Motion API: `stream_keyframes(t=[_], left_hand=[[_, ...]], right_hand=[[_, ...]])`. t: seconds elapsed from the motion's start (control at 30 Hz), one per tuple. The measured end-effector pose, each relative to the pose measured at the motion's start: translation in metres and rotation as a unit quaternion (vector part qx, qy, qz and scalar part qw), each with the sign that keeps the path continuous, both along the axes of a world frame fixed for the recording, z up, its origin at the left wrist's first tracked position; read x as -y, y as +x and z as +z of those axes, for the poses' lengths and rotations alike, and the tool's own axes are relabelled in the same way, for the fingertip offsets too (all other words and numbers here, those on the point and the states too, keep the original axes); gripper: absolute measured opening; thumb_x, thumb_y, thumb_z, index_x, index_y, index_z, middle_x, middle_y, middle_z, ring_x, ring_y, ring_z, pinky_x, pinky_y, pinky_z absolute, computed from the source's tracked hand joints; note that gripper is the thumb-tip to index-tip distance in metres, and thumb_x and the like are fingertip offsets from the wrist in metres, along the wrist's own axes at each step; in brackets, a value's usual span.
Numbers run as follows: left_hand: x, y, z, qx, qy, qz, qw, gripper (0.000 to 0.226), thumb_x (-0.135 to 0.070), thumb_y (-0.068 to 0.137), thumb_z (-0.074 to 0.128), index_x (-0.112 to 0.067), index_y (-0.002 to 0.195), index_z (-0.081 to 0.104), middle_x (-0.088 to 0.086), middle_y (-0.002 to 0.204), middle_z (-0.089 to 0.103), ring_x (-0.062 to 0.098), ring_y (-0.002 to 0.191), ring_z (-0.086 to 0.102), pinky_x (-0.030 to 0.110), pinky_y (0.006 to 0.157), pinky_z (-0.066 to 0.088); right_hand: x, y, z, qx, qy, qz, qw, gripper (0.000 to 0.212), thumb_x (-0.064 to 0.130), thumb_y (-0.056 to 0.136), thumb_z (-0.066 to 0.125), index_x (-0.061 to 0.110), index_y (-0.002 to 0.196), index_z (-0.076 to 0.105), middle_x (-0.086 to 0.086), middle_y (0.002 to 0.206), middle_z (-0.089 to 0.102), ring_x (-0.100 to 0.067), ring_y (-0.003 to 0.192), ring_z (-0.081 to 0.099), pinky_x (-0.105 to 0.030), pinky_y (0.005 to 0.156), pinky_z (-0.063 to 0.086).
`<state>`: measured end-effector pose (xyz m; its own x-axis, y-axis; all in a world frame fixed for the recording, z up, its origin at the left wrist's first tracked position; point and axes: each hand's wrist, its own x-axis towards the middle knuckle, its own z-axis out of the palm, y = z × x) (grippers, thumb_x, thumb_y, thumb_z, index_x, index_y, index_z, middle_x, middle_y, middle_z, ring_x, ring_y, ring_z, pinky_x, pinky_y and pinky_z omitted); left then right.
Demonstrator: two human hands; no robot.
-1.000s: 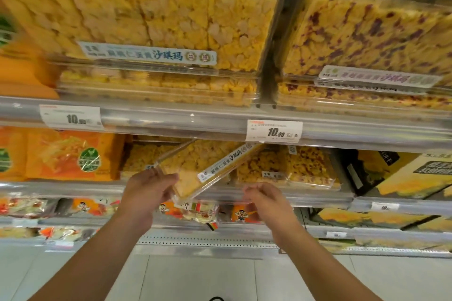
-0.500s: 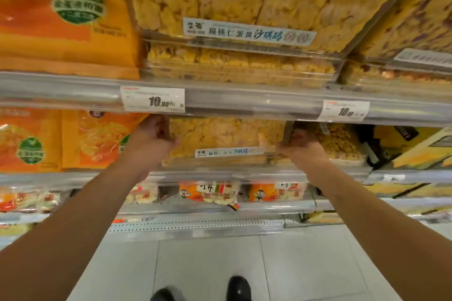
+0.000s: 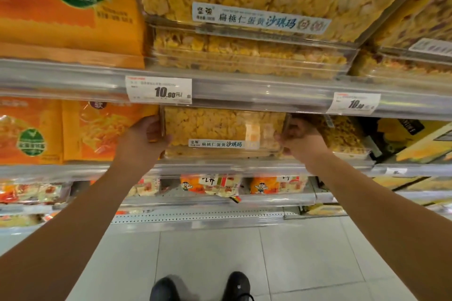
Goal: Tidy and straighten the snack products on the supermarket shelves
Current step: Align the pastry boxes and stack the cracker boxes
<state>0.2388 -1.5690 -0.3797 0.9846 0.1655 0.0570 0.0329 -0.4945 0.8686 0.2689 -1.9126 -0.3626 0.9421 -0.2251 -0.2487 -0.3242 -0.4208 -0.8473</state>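
Note:
A clear plastic box of yellow snack squares (image 3: 220, 129) with a blue-lettered label stands level on the middle shelf (image 3: 244, 166), its front facing me. My left hand (image 3: 144, 139) grips the box's left end, thumb on the front. At the box's right end my right hand (image 3: 298, 139) curls its fingers round the edge. The far sides of both hands are hidden by the box.
Orange snack bags (image 3: 97, 129) stand just left of the box, another clear box (image 3: 342, 137) just right. Stacked clear boxes (image 3: 244, 19) fill the shelf above, behind price tags (image 3: 159, 89). Small packets (image 3: 215, 184) lie on a lower shelf. Floor tiles and black shoes (image 3: 203, 287) are below.
A second ago the box was tilted in front of the shelf, held in both hands. It now sits level on the middle shelf, both hands still at its ends.

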Motion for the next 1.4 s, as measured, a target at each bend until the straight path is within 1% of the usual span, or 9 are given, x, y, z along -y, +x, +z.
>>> stream_keyframes(t=[0.07,0.2,0.37,0.53,0.63,0.83,0.93,1.1,1.4], left_hand=[[0.002,0.000,-0.003,-0.013,-0.011,0.002,1.000,0.047,-0.008,0.080,0.076,-0.007,0.123,0.058,0.010,0.106,0.069,0.030,0.096,0.067,0.050,0.091,0.052],[0.008,0.001,-0.004,0.030,0.026,0.038,0.998,0.026,-0.011,0.082,0.072,-0.017,0.104,0.059,0.006,0.098,0.069,0.029,0.093,0.067,0.046,0.085,0.053],[0.005,0.001,-0.007,0.071,0.043,0.051,0.995,0.028,-0.006,0.081,0.071,-0.014,0.100,0.052,0.011,0.096,0.064,0.031,0.092,0.065,0.046,0.080,0.053],[0.001,0.000,-0.014,0.133,0.122,0.054,0.982,0.027,-0.011,0.082,0.073,-0.008,0.104,0.057,0.002,0.094,0.052,0.035,0.096,0.058,0.051,0.076,0.055],[-0.001,0.000,-0.017,0.110,0.061,0.049,0.991,0.035,-0.009,0.083,0.073,-0.009,0.114,0.057,0.007,0.104,0.059,0.029,0.097,0.063,0.051,0.077,0.057],[-0.005,-0.002,-0.021,0.105,0.036,0.037,0.993,0.032,-0.013,0.084,0.073,-0.015,0.110,0.055,0.010,0.101,0.063,0.029,0.097,0.066,0.038,0.073,0.057],[-0.006,-0.002,-0.022,0.110,0.048,0.036,0.992,0.034,-0.013,0.085,0.071,-0.011,0.115,0.056,0.011,0.103,0.063,0.029,0.095,0.065,0.025,0.069,0.051],[-0.007,-0.003,-0.022,0.121,0.056,0.025,0.991,0.037,-0.014,0.085,0.070,-0.009,0.119,0.056,0.012,0.106,0.062,0.027,0.099,0.063,0.028,0.069,0.054],[-0.008,-0.002,-0.022,0.126,0.051,0.012,0.991,0.036,-0.013,0.086,0.067,-0.010,0.120,0.055,0.013,0.110,0.062,0.028,0.100,0.060,0.041,0.070,0.057]], right_hand=[[-0.001,0.002,0.001,0.008,-0.011,0.008,1.000,0.036,0.010,0.077,0.079,0.031,0.097,0.057,0.001,0.099,0.067,-0.020,0.095,0.066,-0.037,0.078,0.059],[-0.005,0.009,0.006,0.019,-0.069,0.034,0.997,0.051,0.010,0.076,0.080,0.027,0.116,0.054,0.009,0.103,0.064,-0.014,0.098,0.064,-0.030,0.086,0.054],[-0.016,0.015,0.006,0.011,-0.163,0.058,0.985,0.057,0.025,0.078,0.079,0.026,0.126,0.048,0.009,0.112,0.060,-0.013,0.103,0.055,-0.024,0.088,0.043],[-0.017,0.015,0.006,-0.012,-0.170,0.057,0.984,0.059,0.020,0.080,0.078,0.023,0.129,0.046,0.001,0.120,0.060,-0.022,0.113,0.057,-0.031,0.096,0.046],[-0.020,0.015,0.006,-0.018,-0.187,0.063,0.980,0.052,0.019,0.084,0.073,0.023,0.128,0.045,-0.001,0.119,0.060,-0.023,0.111,0.057,-0.036,0.097,0.048],[-0.019,0.014,-0.003,-0.004,-0.197,0.063,0.978,0.038,0.018,0.089,0.064,0.028,0.121,0.046,0.004,0.105,0.062,-0.010,0.084,0.059,-0.023,0.067,0.046],[-0.019,0.014,-0.007,0.000,-0.227,0.067,0.972,0.036,0.024,0.093,0.058,0.028,0.125,0.044,0.002,0.103,0.061,-0.011,0.077,0.057,-0.027,0.065,0.047],[-0.019,0.014,-0.009,0.000,-0.235,0.066,0.970,0.037,0.024,0.093,0.058,0.030,0.127,0.043,0.004,0.099,0.058,-0.004,0.072,0.053,-0.018,0.054,0.043],[-0.016,0.010,-0.007,-0.018,-0.243,0.068,0.967,0.037,0.017,0.089,0.063,0.026,0.122,0.048,0.006,0.094,0.057,-0.006,0.076,0.055,-0.019,0.057,0.045]])
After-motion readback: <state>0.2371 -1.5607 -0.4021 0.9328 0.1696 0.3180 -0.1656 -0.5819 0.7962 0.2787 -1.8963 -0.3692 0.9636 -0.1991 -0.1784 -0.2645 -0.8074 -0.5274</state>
